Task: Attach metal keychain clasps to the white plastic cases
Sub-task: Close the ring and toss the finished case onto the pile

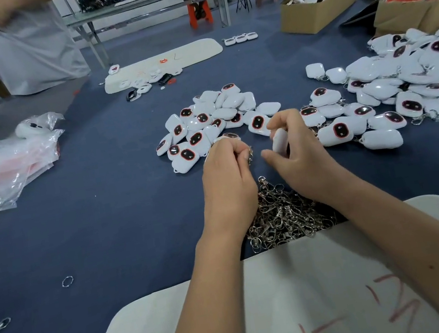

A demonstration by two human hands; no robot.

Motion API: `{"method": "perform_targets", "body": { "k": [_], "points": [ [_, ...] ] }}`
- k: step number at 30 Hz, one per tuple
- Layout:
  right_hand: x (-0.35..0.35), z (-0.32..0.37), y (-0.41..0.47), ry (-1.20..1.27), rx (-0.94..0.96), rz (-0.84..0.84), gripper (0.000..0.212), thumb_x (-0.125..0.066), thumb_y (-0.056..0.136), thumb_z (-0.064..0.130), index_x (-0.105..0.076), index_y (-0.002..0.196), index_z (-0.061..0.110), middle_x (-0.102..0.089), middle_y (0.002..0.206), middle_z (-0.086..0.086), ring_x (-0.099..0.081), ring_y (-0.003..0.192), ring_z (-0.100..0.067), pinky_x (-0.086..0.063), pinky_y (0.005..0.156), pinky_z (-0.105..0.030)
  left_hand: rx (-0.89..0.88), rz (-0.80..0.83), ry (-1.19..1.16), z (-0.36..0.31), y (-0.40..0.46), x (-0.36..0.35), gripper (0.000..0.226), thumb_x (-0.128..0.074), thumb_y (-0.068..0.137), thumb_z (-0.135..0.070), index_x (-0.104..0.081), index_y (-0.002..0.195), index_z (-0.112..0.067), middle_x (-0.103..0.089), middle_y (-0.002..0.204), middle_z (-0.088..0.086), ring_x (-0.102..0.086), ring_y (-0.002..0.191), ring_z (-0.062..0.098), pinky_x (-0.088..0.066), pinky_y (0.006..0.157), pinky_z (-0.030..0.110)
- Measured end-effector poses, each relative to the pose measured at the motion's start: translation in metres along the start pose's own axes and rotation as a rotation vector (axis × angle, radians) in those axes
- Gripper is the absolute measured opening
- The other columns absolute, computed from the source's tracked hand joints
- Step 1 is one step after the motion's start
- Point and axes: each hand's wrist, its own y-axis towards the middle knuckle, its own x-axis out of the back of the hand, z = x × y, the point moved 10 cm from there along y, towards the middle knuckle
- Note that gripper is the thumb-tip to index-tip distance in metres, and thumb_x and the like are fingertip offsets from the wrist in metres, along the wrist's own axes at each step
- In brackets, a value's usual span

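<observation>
Gripping a metal clasp (pixel 249 153) in curled fingers, the left hand (pixel 227 178) sits close beside the right hand (pixel 299 153), which curls round a white case (pixel 280 141) held on edge. Both hover over the blue counter (pixel 104 214), just beyond a heap of loose clasps (pixel 284 213) by the near edge. A pile of white cases (pixel 210 121) with dark oval windows lies just past the hands, and a larger pile of cases (pixel 408 88) with rings on them spreads toward the right edge. Clear plastic bags (pixel 4 170) lie at the left edge, and a cardboard box (pixel 317 9) stands at the far right corner.
</observation>
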Motion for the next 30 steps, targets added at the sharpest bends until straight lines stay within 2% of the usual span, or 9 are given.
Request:
{"method": "perform_targets", "body": {
  "k": [2, 4, 7, 12, 14, 16, 20, 24, 30],
  "points": [
    [0.000, -0.007, 0.002, 0.063, -0.040, 0.004, 0.022, -0.068, 0.099, 0.012, -0.052, 0.112, 0.015, -0.060, 0.092, 0.005, -0.058, 0.080, -0.008, -0.047, 0.078, -0.024, -0.002, 0.020, 0.016, 0.001, 0.000, -0.002, 0.019, -0.050, 0.100, -0.003, -0.055, 0.088, -0.017, -0.059, 0.090, -0.005, -0.054, 0.087, 0.016, -0.044, 0.075, 0.029],
    [0.004, -0.009, 0.003, 0.232, -0.065, -0.025, 0.020, -0.072, 0.098, 0.021, -0.061, 0.111, 0.011, -0.066, 0.078, -0.001, -0.060, 0.064, -0.012, -0.050, 0.064, -0.027, -0.004, 0.041, 0.026, 0.002, 0.000, -0.004, 0.019, -0.051, 0.100, -0.004, -0.056, 0.088, -0.017, -0.059, 0.089, -0.005, -0.054, 0.087, 0.017, -0.044, 0.074, 0.031],
    [0.012, -0.006, 0.004, 0.271, -0.022, -0.071, 0.024, -0.075, 0.096, 0.023, -0.070, 0.118, 0.015, -0.070, 0.091, 0.013, -0.059, 0.077, -0.001, -0.047, 0.076, -0.021, -0.017, 0.078, 0.045, 0.002, 0.000, -0.007, 0.019, -0.051, 0.100, -0.005, -0.055, 0.087, -0.019, -0.057, 0.088, -0.007, -0.052, 0.084, 0.015, -0.039, 0.072, 0.027],
    [0.006, -0.021, 0.006, 0.380, -0.127, -0.030, 0.026, -0.077, 0.092, 0.012, -0.066, 0.115, 0.013, -0.074, 0.102, -0.018, -0.061, 0.082, -0.014, -0.051, 0.080, -0.032, -0.040, 0.124, 0.073, -0.002, -0.001, -0.010, 0.020, -0.049, 0.099, -0.004, -0.054, 0.086, -0.019, -0.054, 0.087, -0.010, -0.049, 0.084, 0.013, -0.039, 0.071, 0.029],
    [0.006, -0.019, 0.006, 0.372, -0.102, -0.020, 0.023, -0.076, 0.094, 0.011, -0.072, 0.116, 0.016, -0.076, 0.097, -0.011, -0.065, 0.083, -0.010, -0.052, 0.082, -0.026, -0.045, 0.126, 0.081, -0.003, -0.001, -0.010, 0.020, -0.049, 0.099, -0.004, -0.054, 0.087, -0.018, -0.053, 0.088, -0.010, -0.049, 0.085, 0.014, -0.039, 0.072, 0.029],
    [0.005, -0.023, 0.007, 0.409, -0.131, -0.026, 0.023, -0.074, 0.096, 0.017, -0.070, 0.118, 0.019, -0.074, 0.081, 0.002, -0.063, 0.071, -0.003, -0.049, 0.069, -0.016, -0.050, 0.122, 0.076, -0.004, -0.001, -0.009, 0.019, -0.050, 0.099, -0.004, -0.055, 0.087, -0.018, -0.053, 0.088, -0.010, -0.049, 0.085, 0.014, -0.040, 0.073, 0.030],
    [0.006, -0.031, 0.008, 0.395, -0.182, -0.065, 0.002, -0.069, 0.099, 0.021, -0.067, 0.098, 0.021, -0.058, 0.065, 0.010, -0.046, 0.058, -0.005, -0.038, 0.056, -0.022, -0.051, 0.126, 0.079, -0.005, -0.002, -0.010, 0.019, -0.049, 0.099, -0.002, -0.056, 0.087, -0.016, -0.053, 0.087, -0.011, -0.048, 0.085, 0.014, -0.040, 0.072, 0.029],
    [0.004, -0.025, 0.008, 0.296, -0.163, -0.042, 0.013, -0.056, 0.101, 0.025, -0.065, 0.092, 0.022, -0.043, 0.057, 0.016, -0.033, 0.052, -0.007, -0.030, 0.046, -0.020, -0.062, 0.154, 0.092, -0.006, -0.002, -0.015, 0.021, -0.049, 0.099, -0.003, -0.054, 0.086, -0.019, -0.052, 0.085, -0.012, -0.047, 0.084, 0.009, -0.036, 0.070, 0.023],
    [0.003, -0.021, 0.009, 0.200, -0.132, -0.016, 0.017, -0.052, 0.104, 0.023, -0.059, 0.088, 0.024, -0.046, 0.053, 0.017, -0.036, 0.051, -0.003, -0.031, 0.051, -0.020, -0.076, 0.184, 0.106, -0.008, -0.004, -0.017, 0.022, -0.047, 0.099, -0.003, -0.053, 0.086, -0.019, -0.052, 0.086, -0.009, -0.043, 0.083, 0.010, -0.035, 0.070, 0.019]
  ]
}}
